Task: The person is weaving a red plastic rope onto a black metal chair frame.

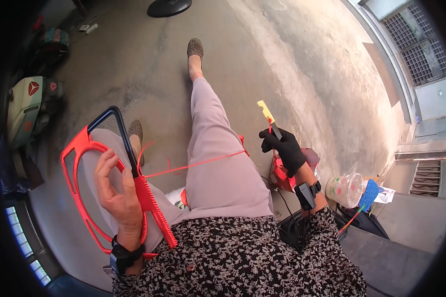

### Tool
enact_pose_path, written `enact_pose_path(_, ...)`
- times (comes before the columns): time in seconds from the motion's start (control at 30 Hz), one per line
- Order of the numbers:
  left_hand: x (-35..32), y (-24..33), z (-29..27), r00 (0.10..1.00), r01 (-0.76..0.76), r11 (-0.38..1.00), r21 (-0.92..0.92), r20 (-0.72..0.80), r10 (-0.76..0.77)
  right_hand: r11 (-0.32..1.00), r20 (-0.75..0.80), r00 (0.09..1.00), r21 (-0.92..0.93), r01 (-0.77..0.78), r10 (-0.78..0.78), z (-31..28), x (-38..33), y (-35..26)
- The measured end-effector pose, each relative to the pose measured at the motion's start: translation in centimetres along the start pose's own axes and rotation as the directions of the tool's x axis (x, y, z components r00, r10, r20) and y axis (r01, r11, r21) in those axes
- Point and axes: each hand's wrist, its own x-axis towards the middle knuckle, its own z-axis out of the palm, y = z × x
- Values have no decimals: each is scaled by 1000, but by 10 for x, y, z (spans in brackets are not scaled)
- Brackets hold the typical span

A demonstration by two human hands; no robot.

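Red plastic frame (86,185) gripped by left hand (115,190) fingers; gloved right hand (285,148) fingers pinch yellow-handled knife (269,118).

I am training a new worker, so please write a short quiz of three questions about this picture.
1. True or false: the right hand wears a black glove.
2. What does the left hand hold? A) a red plastic frame B) a glass bottle C) a broom
3. Fill in: a thin red ____ runs from the frame toward the right hand.

Key:
1. True; it grips a small knife with a yellow handle.
2. A, the red plastic frame, resting on the person's lap.
3. Strand, stretched across the thigh.
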Motion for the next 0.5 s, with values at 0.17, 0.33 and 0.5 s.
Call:
enact_pose_path(0.17, 2, 5, 0, 1000, -29, 1000, 5, -8, 30, 965, -23, 986, -212, 155, -163, 34, -6, -24)
enact_pose_path(0.33, 2, 7, -1, 998, -30, 1000, 5, 61, 29, 964, 22, 979, -171, 202, -201, 51, -17, -35)
enact_pose_path(0.5, 7, 1, 4, 979, -181, 981, 67, 104, 173, 843, 247, 877, -263, 470, -412, 72, -9, -46)
